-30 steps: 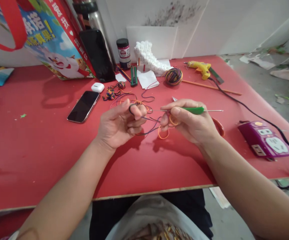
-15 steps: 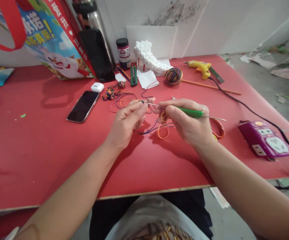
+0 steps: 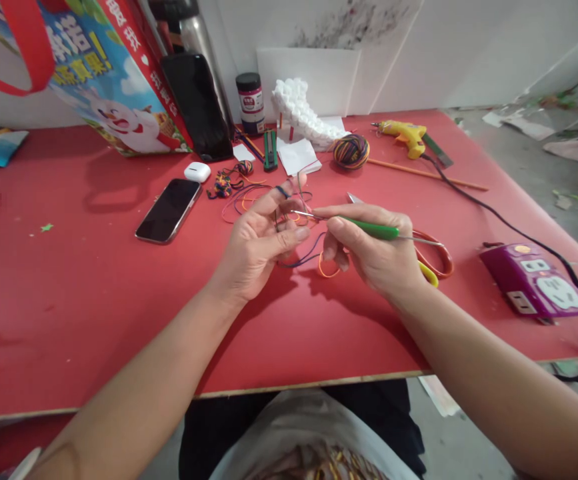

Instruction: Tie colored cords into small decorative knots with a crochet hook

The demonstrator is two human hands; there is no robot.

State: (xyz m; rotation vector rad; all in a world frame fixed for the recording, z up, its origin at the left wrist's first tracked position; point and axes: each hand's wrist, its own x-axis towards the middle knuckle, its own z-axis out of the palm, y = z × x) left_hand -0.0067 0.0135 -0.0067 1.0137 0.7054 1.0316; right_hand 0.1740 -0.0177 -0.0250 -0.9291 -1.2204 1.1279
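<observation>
My right hand [image 3: 381, 250] grips a crochet hook [image 3: 376, 230] by its green handle, the thin metal tip pointing left toward my other hand. My left hand [image 3: 253, 250] has thumb and forefinger apart, with dark yarn [image 3: 283, 192] wound round the forefinger and running between the fingers. The hook's tip lies in the gap by these fingers, close to the strands. Multicoloured strands hang below, among them an orange loop [image 3: 327, 272] under my right fingers. Scissors [image 3: 447, 263] with red and yellow handles lie partly hidden behind my right hand.
A multicoloured yarn ball [image 3: 351, 152] and a small yarn tangle [image 3: 223, 184] lie beyond my hands. A phone [image 3: 169, 212] lies left. A yellow glue gun [image 3: 403, 137] is back right; its cord passes a purple power socket [image 3: 539, 280].
My left thumb and forefinger have parted, and the forefinger has lifted with the yarn round it. The hook has shifted slightly left and down, and the strands below my right hand have moved.
</observation>
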